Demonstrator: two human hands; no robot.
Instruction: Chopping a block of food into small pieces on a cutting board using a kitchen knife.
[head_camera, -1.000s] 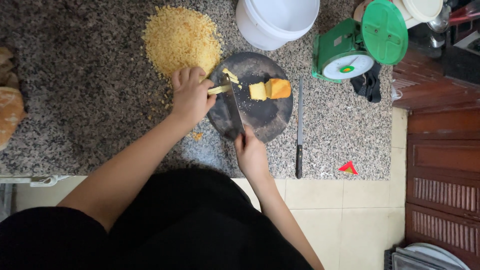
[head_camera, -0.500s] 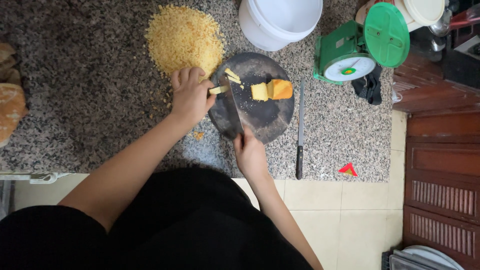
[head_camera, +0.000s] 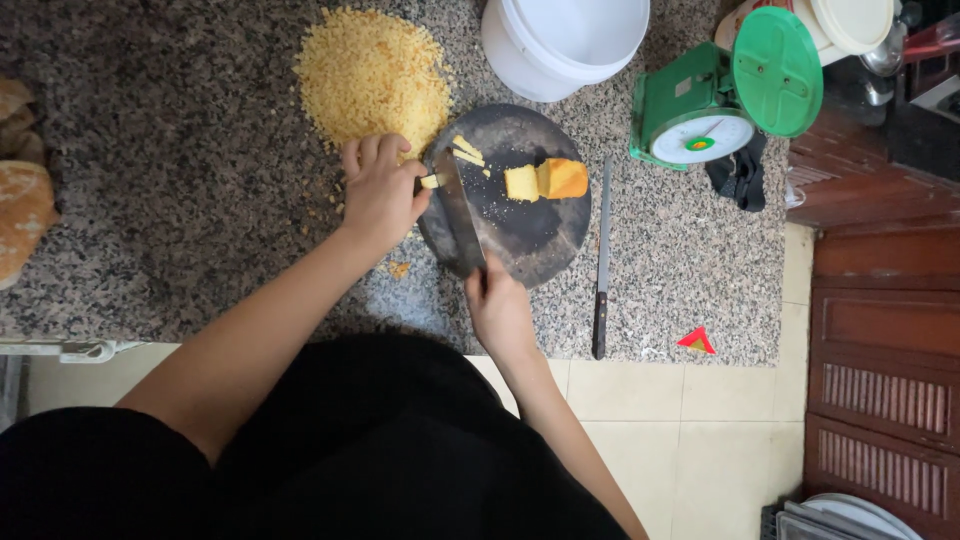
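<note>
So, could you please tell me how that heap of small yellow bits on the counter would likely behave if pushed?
The yellow heap looks loose and granular, so it would probably spread rather than slide whole. Stray bits already dot the granite counter, so pieces likely scatter easily.

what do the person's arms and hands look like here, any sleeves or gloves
Both arms are bare from the hands up to where they leave the picture; no sleeves show on either forearm. The left hand and right hand wear no gloves, and no rings, watch or bracelet can be made out. The dark clothing below is black.
</note>
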